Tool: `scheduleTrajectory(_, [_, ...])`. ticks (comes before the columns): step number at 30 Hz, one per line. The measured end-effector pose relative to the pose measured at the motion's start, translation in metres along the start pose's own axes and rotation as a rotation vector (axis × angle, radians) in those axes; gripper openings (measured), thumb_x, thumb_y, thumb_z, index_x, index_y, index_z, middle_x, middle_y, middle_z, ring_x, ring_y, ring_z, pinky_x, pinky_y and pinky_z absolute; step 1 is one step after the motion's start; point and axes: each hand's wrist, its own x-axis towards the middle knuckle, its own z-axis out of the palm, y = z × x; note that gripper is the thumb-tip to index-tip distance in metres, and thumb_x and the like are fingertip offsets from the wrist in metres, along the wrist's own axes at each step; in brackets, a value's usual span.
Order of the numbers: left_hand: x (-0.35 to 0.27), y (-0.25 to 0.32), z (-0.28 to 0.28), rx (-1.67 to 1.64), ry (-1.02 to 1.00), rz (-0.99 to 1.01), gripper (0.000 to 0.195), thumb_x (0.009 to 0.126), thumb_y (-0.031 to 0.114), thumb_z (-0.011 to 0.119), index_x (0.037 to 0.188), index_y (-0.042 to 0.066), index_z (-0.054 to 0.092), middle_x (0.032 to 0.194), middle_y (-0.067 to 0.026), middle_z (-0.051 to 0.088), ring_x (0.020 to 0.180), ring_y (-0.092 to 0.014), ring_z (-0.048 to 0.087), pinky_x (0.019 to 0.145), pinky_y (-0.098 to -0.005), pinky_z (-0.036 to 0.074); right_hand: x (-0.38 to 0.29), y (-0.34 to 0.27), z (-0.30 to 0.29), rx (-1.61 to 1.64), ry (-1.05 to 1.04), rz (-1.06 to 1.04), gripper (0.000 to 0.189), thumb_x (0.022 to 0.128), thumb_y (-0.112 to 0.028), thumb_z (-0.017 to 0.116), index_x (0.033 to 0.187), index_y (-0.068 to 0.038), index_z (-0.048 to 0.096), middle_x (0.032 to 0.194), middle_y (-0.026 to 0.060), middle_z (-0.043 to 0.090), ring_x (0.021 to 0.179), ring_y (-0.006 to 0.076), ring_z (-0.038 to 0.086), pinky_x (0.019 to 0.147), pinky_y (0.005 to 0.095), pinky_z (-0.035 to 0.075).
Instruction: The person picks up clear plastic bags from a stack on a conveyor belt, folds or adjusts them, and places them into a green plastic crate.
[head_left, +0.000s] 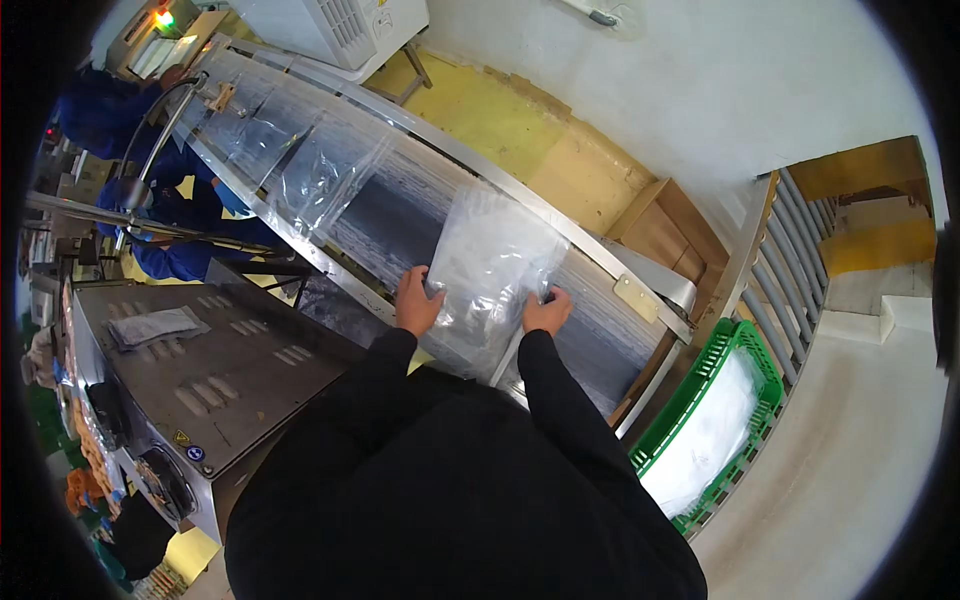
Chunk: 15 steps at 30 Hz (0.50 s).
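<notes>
A stack of clear plastic bags (491, 270) lies across the conveyor belt (401, 214), its near end hanging over the belt's near edge. At its left edge my left hand (420, 301) grips the plastic between thumb and fingers. My right hand (546, 311) pinches the opposite edge, fingers curled. Farther up the belt rest more clear plastic bags (315, 176), flat and glossy. What the bags contain, if anything, I cannot tell.
To my right, a green plastic crate (686, 420) holding white plastic bags stands on a roller conveyor (784, 262). A metal machine cabinet (247, 375) with a folded packet (157, 328) on top is at my left. Co-workers in blue (169, 202) stand beyond it.
</notes>
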Motion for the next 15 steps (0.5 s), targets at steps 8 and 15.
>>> scheduleTrajectory(8, [-0.031, 0.002, 0.076, -0.017, -0.269, -0.046, 0.029, 0.074, 0.018, 0.065, 0.096, 0.006, 0.052, 0.093, -0.0169, 0.057, 0.092, -0.037, 0.054, 0.078, -0.0465, 0.043, 0.019, 0.005, -0.037, -0.038, -0.328, 0.225, 0.041, 0.071, -0.027, 0.067, 0.101, 0.000, 0.059, 0.092, 0.0207, 0.064, 0.088, 0.0347, 0.062, 0.078, 0.0416, 0.047])
scheduleTrajectory(15, [0.062, 0.061, -0.023, 0.299, 0.197, 0.143, 0.034, 0.067, 0.025, 0.068, 0.097, 0.008, 0.063, 0.116, -0.0246, 0.049, 0.114, -0.041, 0.041, 0.096, -0.0514, 0.033, 0.009, 0.073, -0.072, 0.042, -0.059, -0.213, 0.028, 0.088, -0.025, 0.053, 0.100, 0.000, 0.056, 0.101, 0.0242, 0.059, 0.093, 0.0379, 0.057, 0.080, 0.0431, 0.043])
